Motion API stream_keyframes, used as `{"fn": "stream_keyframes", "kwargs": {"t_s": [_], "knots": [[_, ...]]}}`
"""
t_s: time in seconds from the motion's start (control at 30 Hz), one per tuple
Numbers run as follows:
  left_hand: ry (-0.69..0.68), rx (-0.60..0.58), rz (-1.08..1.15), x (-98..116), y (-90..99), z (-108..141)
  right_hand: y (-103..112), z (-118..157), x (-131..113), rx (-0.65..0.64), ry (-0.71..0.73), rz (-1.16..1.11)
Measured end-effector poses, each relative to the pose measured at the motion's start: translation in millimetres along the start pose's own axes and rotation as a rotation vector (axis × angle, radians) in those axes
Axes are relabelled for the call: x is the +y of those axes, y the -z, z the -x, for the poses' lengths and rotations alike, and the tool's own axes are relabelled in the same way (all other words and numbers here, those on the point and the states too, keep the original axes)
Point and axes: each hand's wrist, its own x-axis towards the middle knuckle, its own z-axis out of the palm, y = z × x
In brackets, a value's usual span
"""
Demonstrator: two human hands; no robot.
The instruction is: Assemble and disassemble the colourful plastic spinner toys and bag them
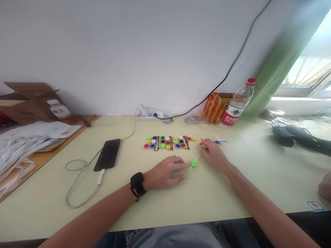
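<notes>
My left hand (168, 173) lies low over the table with the fingers apart, holding nothing. Its index fingertip touches a small green round piece (193, 164), which has a thin green plastic stick (197, 158) lying across it. To the right of that, my right hand (213, 153) is closed in a pinch. Something small and yellowish shows at its fingertips, too covered to name. Beyond both hands, several coloured round pieces (163, 146) stand in rows, with bundles of thin coloured sticks (171, 143) between them. A few blue and white sticks (220, 141) lie behind my right hand.
A black phone (107, 155) with a white cable lies at left. Along the wall are a power strip (149, 114), a red-and-yellow bag (215, 108) and a water bottle (236, 105). Far right are a dark handheld device (300, 136) and another person's hand (325, 187).
</notes>
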Motion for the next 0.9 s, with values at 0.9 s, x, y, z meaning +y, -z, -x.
{"fn": "stream_keyframes", "kwargs": {"t_s": [0.9], "knots": [[0.080,0.060,-0.034,-9.2,-2.3,-0.8,7.9,-1.6,-13.3,0.112,-0.044,0.058]]}}
